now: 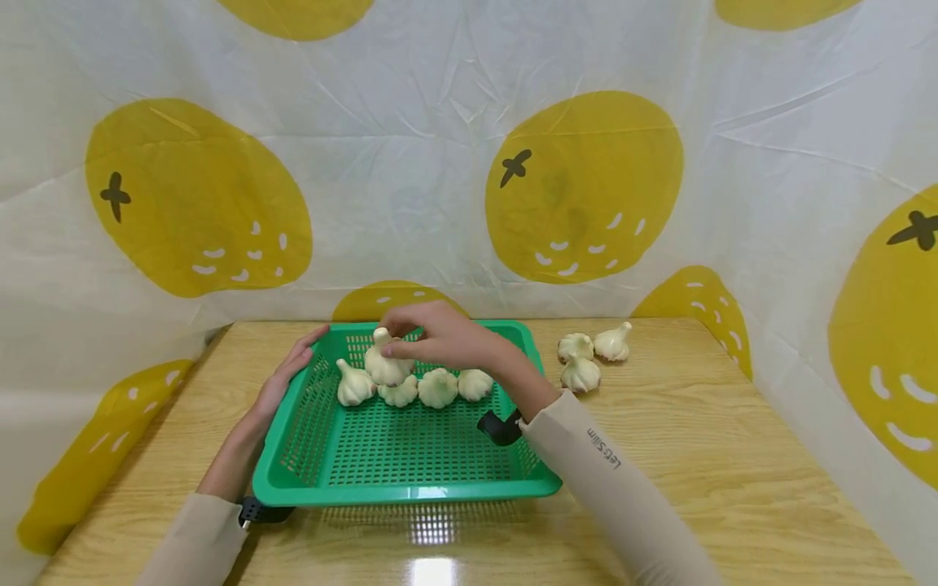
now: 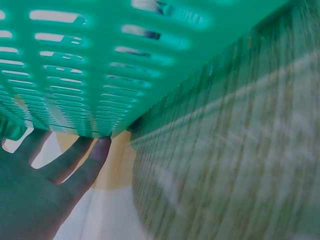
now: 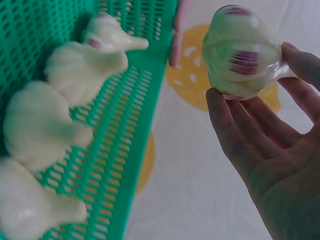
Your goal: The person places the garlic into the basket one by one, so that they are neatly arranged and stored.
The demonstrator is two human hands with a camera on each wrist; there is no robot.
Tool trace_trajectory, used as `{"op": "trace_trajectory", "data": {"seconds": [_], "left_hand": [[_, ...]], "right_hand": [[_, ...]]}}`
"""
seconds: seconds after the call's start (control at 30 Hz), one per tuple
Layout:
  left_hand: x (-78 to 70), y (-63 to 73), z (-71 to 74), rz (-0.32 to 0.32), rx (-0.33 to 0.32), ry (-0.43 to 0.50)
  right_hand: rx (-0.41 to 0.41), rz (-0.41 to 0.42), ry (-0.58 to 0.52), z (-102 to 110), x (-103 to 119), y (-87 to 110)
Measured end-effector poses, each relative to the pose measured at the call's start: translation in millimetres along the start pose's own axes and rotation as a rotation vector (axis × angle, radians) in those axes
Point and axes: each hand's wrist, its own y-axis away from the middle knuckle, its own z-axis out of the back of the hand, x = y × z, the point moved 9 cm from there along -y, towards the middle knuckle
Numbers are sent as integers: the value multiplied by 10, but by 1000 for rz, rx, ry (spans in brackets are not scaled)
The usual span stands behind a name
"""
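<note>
My right hand [image 1: 447,334] is over the back of a green plastic basket [image 1: 406,493] and grips a garlic bulb [image 1: 386,364] between thumb and fingers. In the right wrist view, purple streaks mark the held garlic bulb [image 3: 245,55], which is apart from the basket. Below it, several other garlic bulbs [image 1: 438,388] sit in a row across the basket. My left hand [image 1: 282,378] rests against the basket's left outer side. The left wrist view has its fingers [image 2: 82,167] extended, tips touching the perforated wall; the thumb is mostly hidden.
To the right of the basket, several more garlic bulbs [image 1: 581,374] lie clustered on the wooden table [image 1: 696,456]. A white cloth with yellow fruit prints [image 1: 410,203] hangs behind the table and along its sides.
</note>
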Motion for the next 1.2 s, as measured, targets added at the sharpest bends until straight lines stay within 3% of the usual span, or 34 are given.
{"op": "trace_trajectory", "data": {"seconds": [0.23,0.5,1.0,1.2], "left_hand": [[12,11,6,9,4,14],[11,27,11,21,18,25],[7,37,19,36,18,22],[5,18,45,34,-5,-36]], "right_hand": [[99,15,8,-319,-2,-236],[174,24,9,-545,-4,-372],[220,27,51,-753,2,-508],[253,30,91,-842,-15,-553]]}}
